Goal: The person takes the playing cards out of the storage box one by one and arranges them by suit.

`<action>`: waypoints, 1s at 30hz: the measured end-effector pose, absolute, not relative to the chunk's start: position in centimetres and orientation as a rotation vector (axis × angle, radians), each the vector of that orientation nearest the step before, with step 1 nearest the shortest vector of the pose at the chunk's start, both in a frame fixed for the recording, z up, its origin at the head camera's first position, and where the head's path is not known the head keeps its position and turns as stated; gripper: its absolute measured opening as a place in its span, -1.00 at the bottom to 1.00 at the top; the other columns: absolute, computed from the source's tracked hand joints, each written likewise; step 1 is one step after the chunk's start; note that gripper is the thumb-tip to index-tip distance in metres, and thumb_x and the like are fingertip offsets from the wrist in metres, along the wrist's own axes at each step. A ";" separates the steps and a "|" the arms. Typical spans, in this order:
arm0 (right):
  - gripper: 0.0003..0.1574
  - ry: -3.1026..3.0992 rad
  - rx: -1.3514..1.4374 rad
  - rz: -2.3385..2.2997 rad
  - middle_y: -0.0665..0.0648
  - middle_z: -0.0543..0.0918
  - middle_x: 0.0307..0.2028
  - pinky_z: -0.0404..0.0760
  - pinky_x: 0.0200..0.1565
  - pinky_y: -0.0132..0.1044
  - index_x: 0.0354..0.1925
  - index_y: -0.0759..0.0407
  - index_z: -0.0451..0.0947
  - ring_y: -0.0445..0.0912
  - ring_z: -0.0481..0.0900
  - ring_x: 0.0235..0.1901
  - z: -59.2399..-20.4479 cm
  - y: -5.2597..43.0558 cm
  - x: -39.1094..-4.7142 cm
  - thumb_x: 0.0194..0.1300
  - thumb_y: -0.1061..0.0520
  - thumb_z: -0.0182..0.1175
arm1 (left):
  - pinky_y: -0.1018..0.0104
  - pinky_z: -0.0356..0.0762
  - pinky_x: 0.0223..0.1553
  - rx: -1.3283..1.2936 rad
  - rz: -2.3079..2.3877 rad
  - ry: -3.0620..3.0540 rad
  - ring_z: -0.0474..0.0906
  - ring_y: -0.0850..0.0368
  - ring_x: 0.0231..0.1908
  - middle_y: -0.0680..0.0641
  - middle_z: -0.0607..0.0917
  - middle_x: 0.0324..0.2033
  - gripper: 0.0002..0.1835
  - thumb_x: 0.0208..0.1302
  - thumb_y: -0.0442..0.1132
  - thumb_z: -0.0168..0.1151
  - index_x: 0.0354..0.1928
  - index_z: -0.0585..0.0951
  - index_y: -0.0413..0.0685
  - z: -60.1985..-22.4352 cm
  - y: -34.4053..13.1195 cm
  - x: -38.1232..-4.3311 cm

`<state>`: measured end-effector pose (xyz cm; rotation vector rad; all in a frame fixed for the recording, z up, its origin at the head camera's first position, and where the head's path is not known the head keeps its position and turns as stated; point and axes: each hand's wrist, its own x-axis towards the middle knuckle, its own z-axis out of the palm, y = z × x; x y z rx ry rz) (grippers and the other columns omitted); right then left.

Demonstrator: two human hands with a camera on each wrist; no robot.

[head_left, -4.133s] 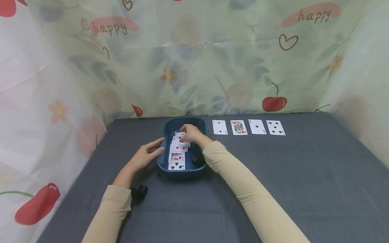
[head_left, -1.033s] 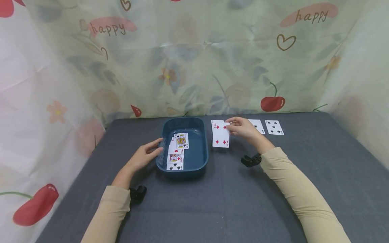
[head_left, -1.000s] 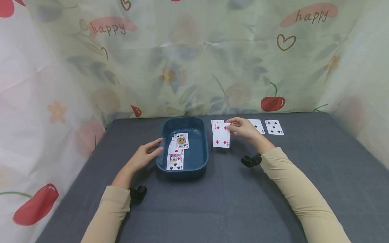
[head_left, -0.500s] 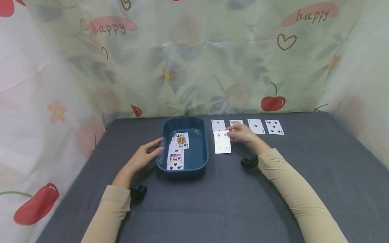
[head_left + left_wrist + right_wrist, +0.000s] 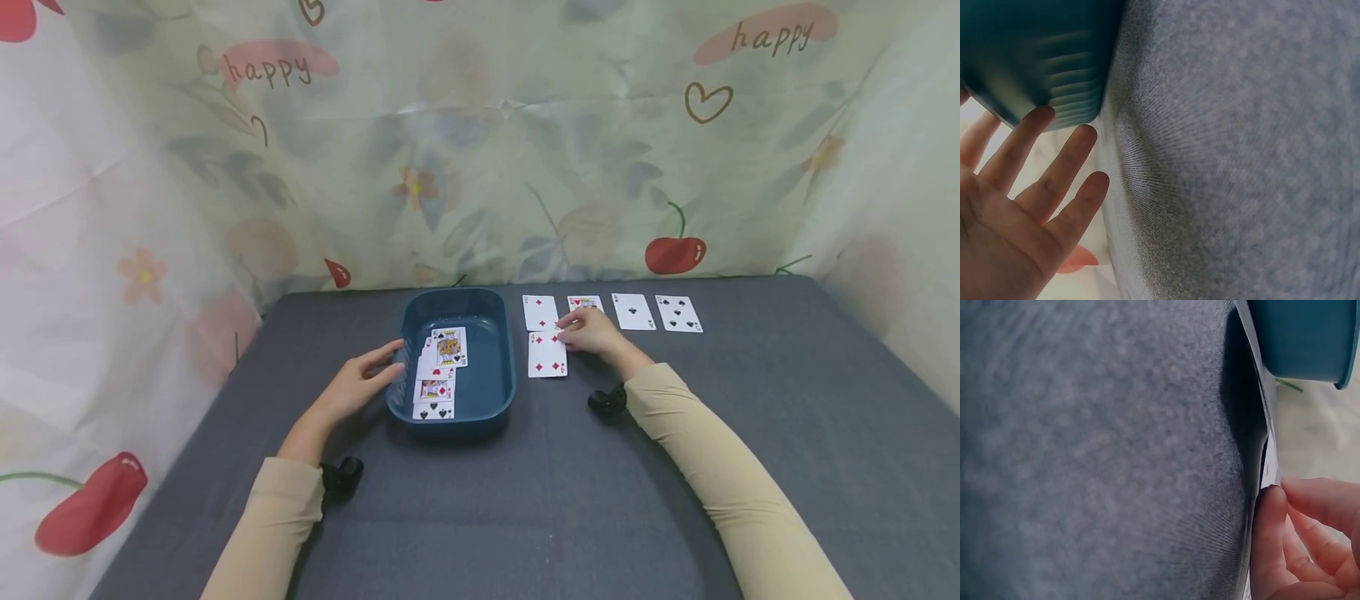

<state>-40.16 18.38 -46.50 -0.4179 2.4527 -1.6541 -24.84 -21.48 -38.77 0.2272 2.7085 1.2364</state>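
My right hand [image 5: 592,333] pinches the top right corner of a four of diamonds playing card [image 5: 546,357], held low over the table just in front of a row of cards. In the right wrist view the card [image 5: 1270,465] appears nearly edge-on between thumb and finger, a dark shadow beneath it. My left hand [image 5: 365,382] has its fingers spread at the left side of a blue plastic bin [image 5: 504,392]; in the left wrist view a fingertip [image 5: 1041,114] meets the bin's ribbed wall. Inside the bin lie several overlapping cards, a king of spades [image 5: 451,347] on top.
Along the back of the grey cloth-covered table stand a diamond card [image 5: 540,312], a partly hidden king of hearts [image 5: 583,302], a club card [image 5: 633,312] and a spade card [image 5: 678,314], face up in a row. A patterned curtain [image 5: 510,167] closes off the back.
My right hand has taken the four of diamonds from the bin to the right, then lowered it in front of the row, flattening its tilt. My left hand has stayed at the bin.
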 end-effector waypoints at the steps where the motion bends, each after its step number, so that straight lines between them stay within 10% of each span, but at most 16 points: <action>1: -0.70 2.471 -0.410 -1.635 0.23 0.68 -0.41 0.67 -0.40 -0.32 -0.20 0.35 0.57 -0.15 0.63 -0.50 -46.5 18.4 -40.2 0.08 0.21 0.30 | -0.21 0.23 0.26 0.225 1.237 2.708 0.21 -0.29 0.33 -0.23 0.22 0.39 -0.39 0.36 0.05 0.01 0.41 0.16 0.21 -38.8 -21.5 -24.8; 16: -0.64 2.639 -0.252 -1.378 0.26 0.62 -0.34 0.64 -0.34 -0.43 -0.06 0.52 0.46 -0.33 0.53 -0.55 -40.6 16.0 -35.0 0.16 0.34 0.17 | -0.23 0.21 0.27 0.220 1.250 2.690 0.18 -0.29 0.34 -0.22 0.20 0.40 -0.39 0.36 0.05 0.01 0.41 0.16 0.23 -38.7 -21.4 -24.7; 30: -0.63 2.779 -0.383 -1.317 0.41 0.60 -0.16 0.49 -0.37 -0.47 -0.05 0.44 0.50 -0.05 0.57 -0.31 -38.2 15.4 -34.2 0.17 0.27 0.18 | -0.24 0.21 0.26 0.218 1.251 2.693 0.18 -0.30 0.34 -0.22 0.20 0.39 -0.39 0.37 0.04 0.01 0.41 0.16 0.23 -38.7 -21.4 -24.8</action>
